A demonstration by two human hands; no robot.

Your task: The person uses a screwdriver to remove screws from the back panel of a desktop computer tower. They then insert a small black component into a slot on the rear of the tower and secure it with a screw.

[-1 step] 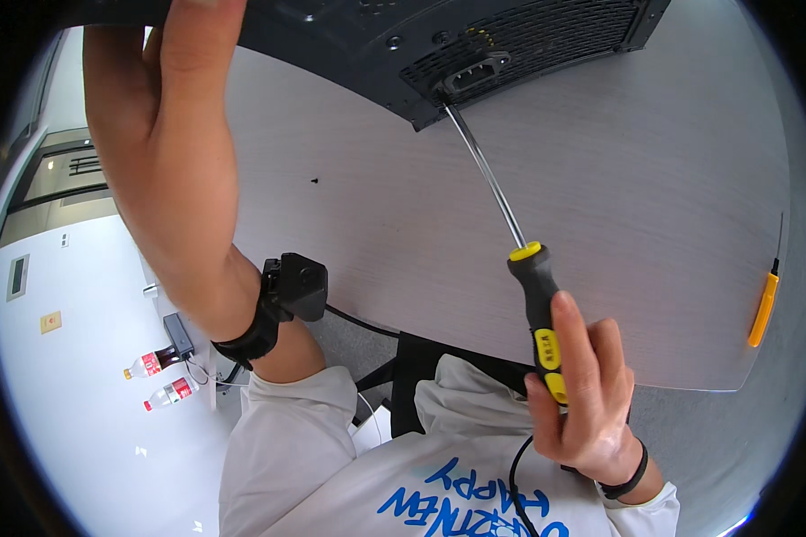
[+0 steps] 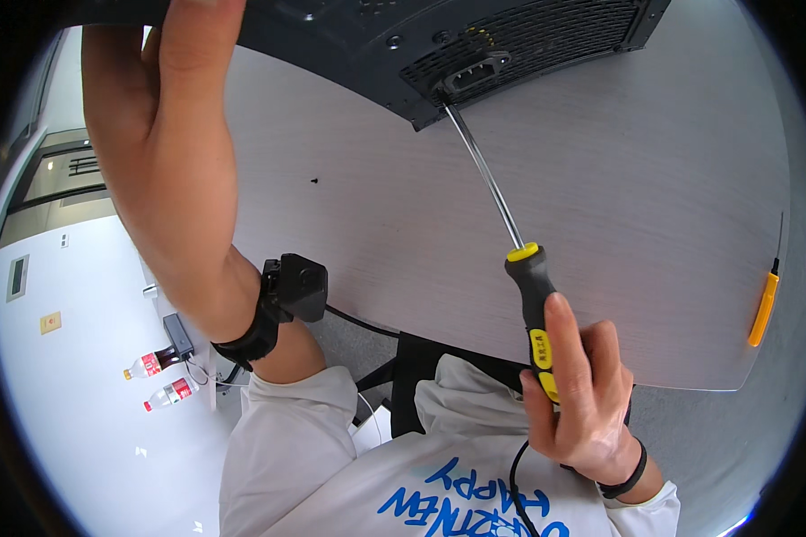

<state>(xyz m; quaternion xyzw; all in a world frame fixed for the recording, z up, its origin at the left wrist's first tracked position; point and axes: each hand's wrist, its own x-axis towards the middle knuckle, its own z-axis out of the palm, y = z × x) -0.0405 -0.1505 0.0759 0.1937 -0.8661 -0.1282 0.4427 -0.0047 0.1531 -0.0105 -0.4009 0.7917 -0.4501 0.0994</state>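
Note:
A black computer case (image 2: 331, 54) spans the top of the view, with a vented power supply (image 2: 564, 40) and its power socket (image 2: 475, 76) facing me. My left hand (image 2: 197, 40) grips the case's left side, thumb on the near face; its other fingers are mostly hidden. In my right hand (image 2: 584, 394) is a black-and-yellow screwdriver (image 2: 537, 295), held at the end of its handle by closed fingers. The shaft slants up and left, its tip against the panel just below and left of the socket. Whether it sits in a screw I cannot tell.
A tiny dark screw (image 2: 313, 181) lies on the pale wood-grain table (image 2: 376, 224). Near the table's right edge lies a thin yellow-handled screwdriver (image 2: 763, 309). Two drink bottles (image 2: 170, 394) and a black power adapter (image 2: 177, 336) are at far left.
The screwdriver's handle has shifted very slightly left and up in my right hand, while its tip stays in place. My left hand and the case have not visibly moved.

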